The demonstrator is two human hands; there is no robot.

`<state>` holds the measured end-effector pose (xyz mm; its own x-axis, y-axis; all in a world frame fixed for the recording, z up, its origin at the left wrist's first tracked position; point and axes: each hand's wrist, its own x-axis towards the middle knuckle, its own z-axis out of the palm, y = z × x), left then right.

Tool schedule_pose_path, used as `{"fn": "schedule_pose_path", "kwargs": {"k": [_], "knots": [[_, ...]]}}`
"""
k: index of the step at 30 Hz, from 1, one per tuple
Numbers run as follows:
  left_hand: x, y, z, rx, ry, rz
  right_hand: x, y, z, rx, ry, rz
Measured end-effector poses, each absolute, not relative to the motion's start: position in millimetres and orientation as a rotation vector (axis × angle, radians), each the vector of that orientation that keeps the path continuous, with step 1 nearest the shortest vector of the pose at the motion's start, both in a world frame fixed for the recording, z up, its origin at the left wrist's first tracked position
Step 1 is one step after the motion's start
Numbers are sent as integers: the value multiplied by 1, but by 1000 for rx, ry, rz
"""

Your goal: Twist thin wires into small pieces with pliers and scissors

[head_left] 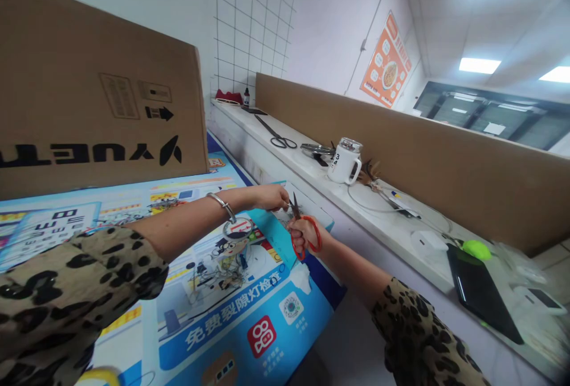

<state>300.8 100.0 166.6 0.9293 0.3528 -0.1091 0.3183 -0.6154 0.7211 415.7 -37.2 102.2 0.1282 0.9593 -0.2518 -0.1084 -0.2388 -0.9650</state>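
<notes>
My right hand point(303, 233) is closed around the red handles of a pair of scissors point(313, 233), whose dark blades point up and stand slightly apart. Right beside the blade tips, my left hand point(272, 197) is pinched shut; whatever its fingertips hold is too small to name. Both hands are over a shallow open box with a turquoise flap point(271, 231) and a pale inside, partly hidden by the hands. On the printed table cover near my left forearm lies a loose heap of thin wire-like pieces point(229, 270).
A large cardboard box point(102, 95) stands at the back left. Along the right runs a white ledge point(307, 166) bearing a white mug point(344, 161), black scissors point(281, 141), a black tablet-like slab point(483, 294) and a green object point(476, 249). A yellow ring point(100, 376) lies at lower left.
</notes>
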Motion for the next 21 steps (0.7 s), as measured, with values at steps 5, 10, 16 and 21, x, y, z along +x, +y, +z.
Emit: {"fn": "schedule_pose_path", "kwargs": {"k": [5, 10, 16, 21], "knots": [[300, 96, 168, 2300, 392, 71, 424, -35, 111, -1388, -918, 1415], [299, 92, 167, 2312, 332, 72, 430, -37, 119, -1401, -949, 1478], [304, 95, 165, 2277, 380, 46, 425, -35, 105, -1410, -983, 1394], [307, 97, 168, 2234, 428, 43, 418, -33, 105, -1418, -917, 1315]]}}
